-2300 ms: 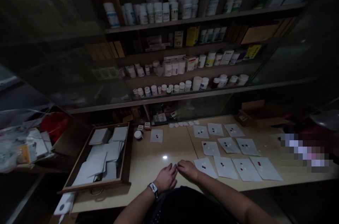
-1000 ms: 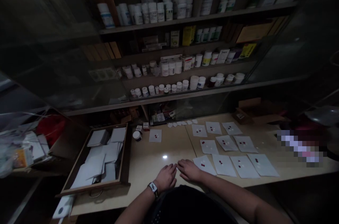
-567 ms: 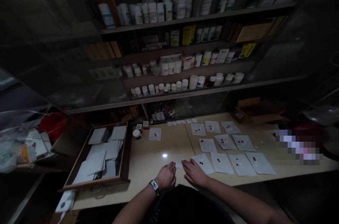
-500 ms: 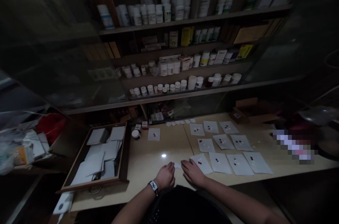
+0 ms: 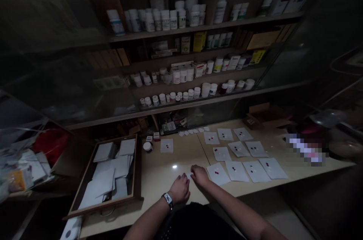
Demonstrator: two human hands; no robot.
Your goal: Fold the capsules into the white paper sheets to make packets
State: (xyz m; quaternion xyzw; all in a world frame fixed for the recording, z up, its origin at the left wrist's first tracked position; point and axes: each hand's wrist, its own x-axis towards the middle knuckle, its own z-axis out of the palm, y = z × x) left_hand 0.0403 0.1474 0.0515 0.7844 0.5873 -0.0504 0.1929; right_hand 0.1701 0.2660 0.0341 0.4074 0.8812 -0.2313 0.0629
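Between my hands, low over the table, is a small piece of folded white paper (image 5: 188, 175), mostly covered by fingers. My left hand (image 5: 180, 189), with a watch on its wrist, has its fingers together at the paper's left side. At the other side, my right hand (image 5: 199, 176) curls its fingers down on the paper's edge. Just right of that hand lie several white paper squares in rows, the nearest a square (image 5: 218, 174) with red and white pills on it. One more paper square with pills (image 5: 166, 145) lies farther back on the left.
A wooden drawer (image 5: 138, 172) full of white paper sheets (image 5: 103, 179) stands at left. Behind it are a white bottle (image 5: 148, 147) and small boxes (image 5: 156, 136). Small folded packets (image 5: 191, 131) line the back. Shelves of medicine bottles (image 5: 183, 74) rise above; an open carton (image 5: 265, 117) sits back right.
My right hand has gone from lying flatter to having curled fingers and has drawn slightly left and up. My left hand stays beside the paper. The camera view has shifted a little.
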